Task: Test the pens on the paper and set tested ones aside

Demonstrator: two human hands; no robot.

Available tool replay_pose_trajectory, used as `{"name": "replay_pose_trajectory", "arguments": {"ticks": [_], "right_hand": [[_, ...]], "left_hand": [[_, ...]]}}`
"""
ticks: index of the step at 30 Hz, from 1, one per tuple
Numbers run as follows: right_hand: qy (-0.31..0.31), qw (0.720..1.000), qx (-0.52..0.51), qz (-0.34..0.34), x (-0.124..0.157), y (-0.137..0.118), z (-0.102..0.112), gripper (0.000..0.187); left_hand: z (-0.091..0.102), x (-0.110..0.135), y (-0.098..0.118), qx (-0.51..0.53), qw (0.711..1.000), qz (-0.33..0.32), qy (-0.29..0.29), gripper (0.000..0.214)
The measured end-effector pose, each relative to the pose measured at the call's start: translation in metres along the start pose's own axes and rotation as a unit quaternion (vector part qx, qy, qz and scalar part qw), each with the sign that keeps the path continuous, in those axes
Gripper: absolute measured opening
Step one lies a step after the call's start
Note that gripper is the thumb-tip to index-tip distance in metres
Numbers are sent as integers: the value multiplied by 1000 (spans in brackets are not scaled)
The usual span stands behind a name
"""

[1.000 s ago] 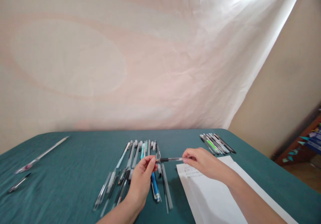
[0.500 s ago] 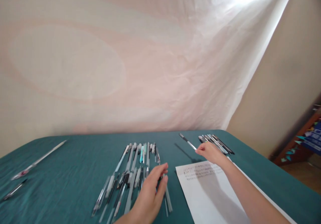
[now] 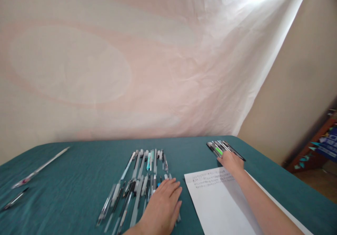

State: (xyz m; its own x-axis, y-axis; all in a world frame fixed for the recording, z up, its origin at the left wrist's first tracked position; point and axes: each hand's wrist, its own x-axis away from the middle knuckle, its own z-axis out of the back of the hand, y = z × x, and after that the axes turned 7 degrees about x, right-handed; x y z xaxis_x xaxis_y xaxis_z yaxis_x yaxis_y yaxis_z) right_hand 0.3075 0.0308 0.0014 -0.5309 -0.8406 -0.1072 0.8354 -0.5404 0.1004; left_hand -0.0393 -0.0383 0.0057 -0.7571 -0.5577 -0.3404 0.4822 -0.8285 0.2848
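My left hand lies palm down, fingers stretched out, over the right edge of the near group of pens. It covers part of several pens there. Farther right, my right hand has its fingers closed round the near end of a pen. That pen lies at the left side of a row of mostly dark pens. A bright green patch shows just beyond the fingers. Beneath my right forearm is a white paper sheet with handwritten lines near its top.
A second group of pens, some turquoise, lies behind the near group. On the far left are a long pale pen-like stick and a dark-tipped clear pen. A green cloth covers the table, with a hanging pale sheet behind it.
My right hand has moved right and brought its pen from the air down to the row's left side. My left hand has turned palm down and settled onto the pens.
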Motion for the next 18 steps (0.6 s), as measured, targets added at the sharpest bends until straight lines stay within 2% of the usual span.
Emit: {"name": "replay_pose_trajectory", "arguments": {"ticks": [8,12,15,18], "right_hand": [[20,1000,7,-5,4,-1,-1,24],[20,1000,-9,18,8,-8,8,27],[19,997,-33,64,15,-20,27,26],[7,982,-92,164,38,-34,62,24]], "left_hand": [[7,-2,8,34,999,22,0,33],[5,0,7,50,998,28,6,30],[2,2,5,48,998,25,20,28],[2,2,5,48,998,19,35,26]]}}
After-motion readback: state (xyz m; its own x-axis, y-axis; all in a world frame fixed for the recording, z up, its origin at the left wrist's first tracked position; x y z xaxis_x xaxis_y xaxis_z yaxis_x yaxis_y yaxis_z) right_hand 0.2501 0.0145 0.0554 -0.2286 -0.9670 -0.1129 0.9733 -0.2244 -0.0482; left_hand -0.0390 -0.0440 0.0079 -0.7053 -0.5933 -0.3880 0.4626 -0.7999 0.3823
